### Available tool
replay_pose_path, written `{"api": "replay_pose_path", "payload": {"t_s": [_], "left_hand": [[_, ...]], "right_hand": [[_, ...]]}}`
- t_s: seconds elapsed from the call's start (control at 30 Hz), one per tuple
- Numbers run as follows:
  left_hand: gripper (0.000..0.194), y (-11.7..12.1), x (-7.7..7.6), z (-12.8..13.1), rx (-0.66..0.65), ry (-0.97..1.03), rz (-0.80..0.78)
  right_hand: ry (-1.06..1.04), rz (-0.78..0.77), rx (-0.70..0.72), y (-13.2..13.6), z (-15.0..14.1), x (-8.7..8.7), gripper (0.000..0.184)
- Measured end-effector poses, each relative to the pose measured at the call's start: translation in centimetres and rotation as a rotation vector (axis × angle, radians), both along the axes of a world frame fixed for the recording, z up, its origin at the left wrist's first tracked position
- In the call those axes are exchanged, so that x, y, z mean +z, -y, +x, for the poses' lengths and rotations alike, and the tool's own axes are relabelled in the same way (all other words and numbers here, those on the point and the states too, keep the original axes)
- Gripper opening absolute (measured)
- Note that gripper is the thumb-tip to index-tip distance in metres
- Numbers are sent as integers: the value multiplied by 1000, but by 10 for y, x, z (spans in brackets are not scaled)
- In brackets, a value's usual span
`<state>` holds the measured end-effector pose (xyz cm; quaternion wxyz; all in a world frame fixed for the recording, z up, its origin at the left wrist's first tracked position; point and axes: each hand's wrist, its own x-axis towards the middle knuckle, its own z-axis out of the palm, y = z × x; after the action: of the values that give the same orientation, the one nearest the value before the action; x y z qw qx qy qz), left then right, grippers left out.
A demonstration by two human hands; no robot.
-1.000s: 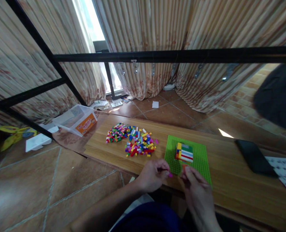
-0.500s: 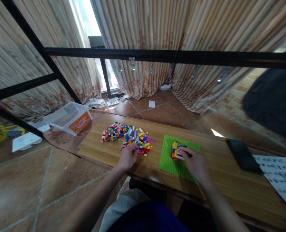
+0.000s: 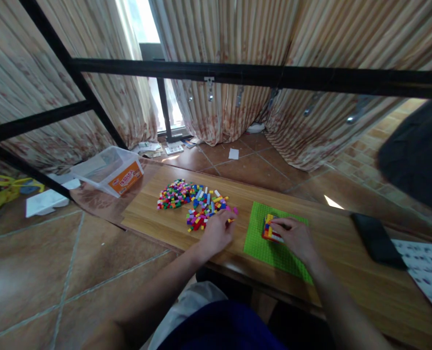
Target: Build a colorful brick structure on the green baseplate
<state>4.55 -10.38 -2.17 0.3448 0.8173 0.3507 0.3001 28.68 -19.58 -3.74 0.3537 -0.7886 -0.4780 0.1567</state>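
At the right edge of the loose toy brick pile (image 3: 203,197), my left hand (image 3: 218,233) has its thumb and fingers curled around a yellow brick (image 3: 231,220). The pinch of my right hand (image 3: 294,238) comes down on top of a small layered brick build (image 3: 268,227). That build, in yellow, red, white and blue, rests on the green studded baseplate (image 3: 256,243). The fingers hide its right side and most of the small brick between them.
A clear plastic box (image 3: 108,170) with an orange label stands at the table's left end. A black phone (image 3: 378,240) and a printed sheet (image 3: 425,270) lie at the right. A black metal bar (image 3: 238,73) crosses beyond the wooden table (image 3: 153,233).
My right hand has carried an orange brick from the table's front edge onto the build. My left hand, earlier holding a pink brick, has gone to the pile, then rightward along it.
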Motion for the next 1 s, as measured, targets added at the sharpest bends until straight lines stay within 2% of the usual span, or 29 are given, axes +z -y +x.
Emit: {"api": "replay_pose_path", "payload": {"t_s": [0.2,0.33,0.73,1.0], "left_hand": [[19,2,-8,64,-138,-7,-245],[22,4,-13,89,-159,-63,-306],[25,3,-19,100,-75,-105,-371],[29,-2,-22,105,-41,-150,-385]], "right_hand": [[29,-23,58,-1,3,5,26],[25,-18,59,-3,4,5,22],[-85,11,-33,-6,6,3,29],[-79,-21,-40,-10,4,3,23]]}}
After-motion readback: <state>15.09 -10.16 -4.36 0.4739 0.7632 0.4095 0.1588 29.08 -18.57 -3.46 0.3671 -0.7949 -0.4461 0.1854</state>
